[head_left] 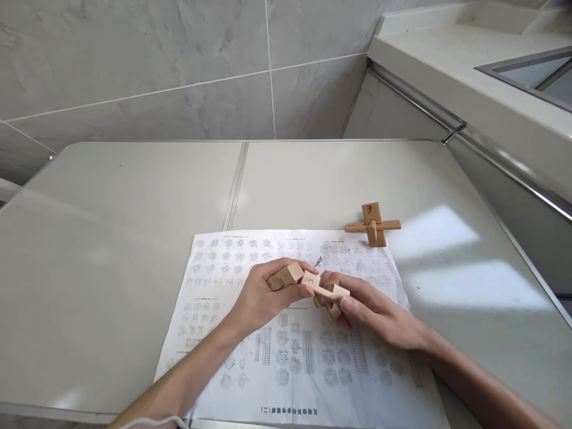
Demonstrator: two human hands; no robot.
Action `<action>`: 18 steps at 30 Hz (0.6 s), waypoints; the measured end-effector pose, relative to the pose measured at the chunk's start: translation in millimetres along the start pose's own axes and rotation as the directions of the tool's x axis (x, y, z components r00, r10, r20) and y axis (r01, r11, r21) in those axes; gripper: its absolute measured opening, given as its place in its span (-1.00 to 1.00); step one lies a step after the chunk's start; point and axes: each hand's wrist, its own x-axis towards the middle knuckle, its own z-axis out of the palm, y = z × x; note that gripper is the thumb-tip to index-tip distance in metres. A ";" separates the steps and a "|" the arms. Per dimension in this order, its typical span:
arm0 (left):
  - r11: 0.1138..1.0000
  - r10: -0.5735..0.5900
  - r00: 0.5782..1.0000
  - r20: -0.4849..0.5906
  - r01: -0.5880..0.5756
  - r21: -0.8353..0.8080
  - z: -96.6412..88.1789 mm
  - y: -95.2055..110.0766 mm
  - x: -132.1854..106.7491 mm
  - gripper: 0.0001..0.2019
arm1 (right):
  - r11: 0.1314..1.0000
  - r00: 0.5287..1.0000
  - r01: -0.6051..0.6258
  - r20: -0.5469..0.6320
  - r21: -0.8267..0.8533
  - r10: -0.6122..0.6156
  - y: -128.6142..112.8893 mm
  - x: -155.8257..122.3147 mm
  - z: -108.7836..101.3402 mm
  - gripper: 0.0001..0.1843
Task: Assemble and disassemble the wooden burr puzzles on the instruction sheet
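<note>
Above the printed sheet, my left hand [272, 292] is closed around a wooden puzzle block [286, 276] with a square end. Its fingertips also reach a paler notched wooden puzzle piece [324, 290] marked with a numeral. My right hand [373, 307] pinches the right end of that notched piece, and more wood shows under its fingers. The pieces meet between the two hands; whether they interlock I cannot tell. Behind the hands, an assembled wooden cross puzzle [373, 225] rests at the sheet's far right corner, a dark mark on its upper block.
A large creased paper sheet [205, 369] printed with small diagrams lies upside down to me on the white folding table [111, 268]. The table's seam runs behind it. A grey tiled wall [179, 47] stands beyond, and a white counter [429, 53] rises at right.
</note>
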 end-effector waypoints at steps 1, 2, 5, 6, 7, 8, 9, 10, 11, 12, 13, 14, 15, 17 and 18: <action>1.000 -0.003 1.000 -0.005 0.003 0.005 0.2 -0.1 -0.5 -0.65 | 1.000 1.000 -0.009 -0.007 0.004 0.009 -0.1 0.0 -0.1 -0.48; 1.000 -0.012 1.000 -0.001 0.012 -0.004 0.3 -0.4 -1.0 -0.62 | 1.000 1.000 -0.016 -0.019 0.008 0.016 -0.2 0.1 -0.2 -0.49; 0.995 -0.038 0.999 0.036 0.041 -0.086 0.0 -2.1 -2.6 -0.50 | 1.000 0.998 -0.009 -0.069 0.016 0.010 0.3 0.5 -0.7 -0.53; 0.992 -0.036 0.998 0.048 0.042 -0.120 -0.3 -2.8 -2.8 -0.49 | 1.000 0.996 -0.002 -0.086 0.015 0.003 0.7 0.7 -0.8 -0.54; 0.988 -0.031 0.998 0.060 0.040 -0.152 -0.6 -3.5 -3.0 -0.51 | 1.000 0.995 0.005 -0.101 0.012 -0.003 1.0 1.0 -0.9 -0.54; 0.983 -0.028 0.997 0.071 0.040 -0.180 -0.9 -4.2 -3.0 -0.54 | 1.000 0.993 0.012 -0.114 0.005 -0.011 1.4 1.2 -0.8 -0.54; 0.977 -0.034 0.996 0.084 0.051 -0.207 -1.1 -4.9 -2.9 -0.57 | 1.000 0.992 0.022 -0.123 -0.004 -0.022 1.6 1.6 -0.6 -0.54; 0.971 -0.045 0.994 0.104 0.068 -0.231 -1.1 -5.5 -2.8 -0.59 | 0.999 0.991 0.033 -0.130 -0.016 -0.035 1.6 2.0 -0.2 -0.54; 0.965 -0.057 0.990 0.126 0.087 -0.246 -1.0 -6.1 -2.8 -0.58 | 0.998 0.989 0.046 -0.137 -0.032 -0.050 1.4 2.5 0.3 -0.55; 0.963 -0.071 0.987 0.147 0.106 -0.248 -0.6 -6.6 -2.9 -0.56 | 0.997 0.987 0.059 -0.145 -0.054 -0.066 0.9 3.0 0.9 -0.56; 0.964 -0.080 0.983 0.167 0.119 -0.239 -0.1 -7.0 -3.1 -0.53 | 0.995 0.985 0.067 -0.153 -0.079 -0.079 0.2 3.6 1.6 -0.59; 0.967 -0.077 0.978 0.191 0.120 -0.224 0.6 -7.5 -3.4 -0.50 | 0.991 0.983 0.076 -0.161 -0.108 -0.093 -0.5 4.2 2.2 -0.61; 0.973 -0.060 0.973 0.223 0.107 -0.206 1.3 -7.8 -3.8 -0.46 | 0.987 0.980 0.081 -0.168 -0.137 -0.104 -1.2 4.6 2.8 -0.64; 0.985 0.002 0.954 0.300 0.051 -0.167 2.4 -8.4 -4.7 -0.40 | 0.978 0.977 0.093 -0.173 -0.186 -0.126 -2.2 4.7 3.3 -0.66; 0.989 0.032 0.940 0.340 0.020 -0.147 2.8 -8.4 -5.2 -0.38 | 0.974 0.976 0.098 -0.174 -0.202 -0.134 -2.3 4.5 3.4 -0.66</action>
